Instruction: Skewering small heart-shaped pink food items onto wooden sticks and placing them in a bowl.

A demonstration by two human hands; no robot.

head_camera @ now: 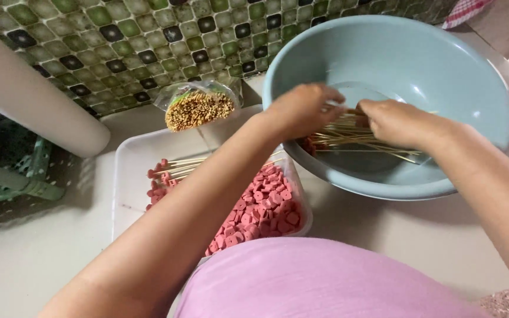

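Both hands gather a bunch of skewers inside the big bowl, with plenty of pink slices not yet threaded.

The left hand (303, 110) and the right hand (391, 122) are both down in the pale blue bowl (478, 88), fingers curled shut around a loose bundle of thin wooden skewers (349, 138) that lies across the bowl's near side; some of them carry pink slices at the left ends. Beside the bowl, a white tray (126, 171) holds a heap of pink sausage slices (260, 209) and a few more loaded skewers (175, 168) along its far edge. A clear bag of unused sticks (198, 109) stands by the tiled wall. Judging by the heap in the tray, only a part of the work looks done and a good share is left.
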